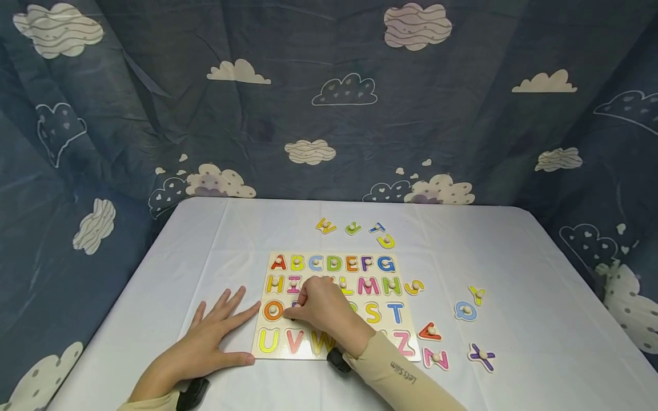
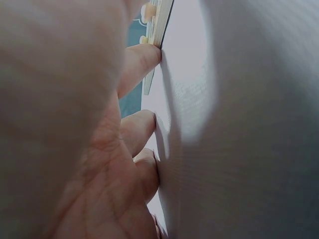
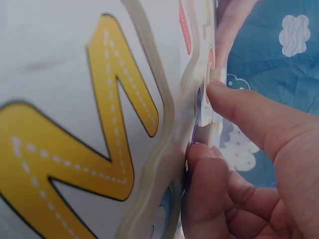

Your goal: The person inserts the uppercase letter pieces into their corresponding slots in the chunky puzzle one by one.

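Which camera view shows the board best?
The head view: it shows the board from above, with all four letter rows, though the right hand hides part. The left wrist view catches only its edge and some knobs; the right wrist view shows a close, cropped part with the yellow W.

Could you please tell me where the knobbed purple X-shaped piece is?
In the head view, the purple X lies on the white cloth, right of the cream letter board and a pink zigzag letter, below the blue letter Q.
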The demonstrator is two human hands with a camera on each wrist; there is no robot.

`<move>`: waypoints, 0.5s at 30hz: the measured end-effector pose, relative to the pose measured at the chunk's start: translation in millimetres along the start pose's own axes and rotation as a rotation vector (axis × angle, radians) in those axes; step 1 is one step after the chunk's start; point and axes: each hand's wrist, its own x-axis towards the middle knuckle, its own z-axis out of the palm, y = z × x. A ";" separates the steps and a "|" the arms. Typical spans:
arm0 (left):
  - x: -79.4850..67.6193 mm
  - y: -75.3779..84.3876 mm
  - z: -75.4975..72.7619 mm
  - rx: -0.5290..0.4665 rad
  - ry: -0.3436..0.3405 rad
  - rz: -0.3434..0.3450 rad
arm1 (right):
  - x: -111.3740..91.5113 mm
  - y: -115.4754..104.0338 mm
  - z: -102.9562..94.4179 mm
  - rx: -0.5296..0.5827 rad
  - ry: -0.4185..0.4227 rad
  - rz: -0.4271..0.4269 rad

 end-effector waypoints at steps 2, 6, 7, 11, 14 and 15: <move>-0.1 0.1 -0.1 0.003 -0.001 -0.003 | -0.2 0.5 -1.0 0.008 -0.005 -0.005; -0.4 0.2 -0.1 0.006 -0.001 -0.007 | -0.8 2.2 -3.5 0.036 -0.022 -0.005; -0.4 0.3 0.0 0.006 0.001 -0.008 | -1.1 2.6 -4.6 0.043 -0.026 -0.003; -0.1 0.6 0.5 0.005 0.002 -0.014 | -2.0 6.8 -8.7 0.081 -0.044 0.006; 0.5 0.9 0.8 0.003 0.001 -0.015 | -3.1 10.9 -12.8 0.105 -0.057 0.011; 0.6 0.9 0.9 0.001 0.001 -0.014 | -3.6 12.2 -14.7 0.115 -0.062 0.015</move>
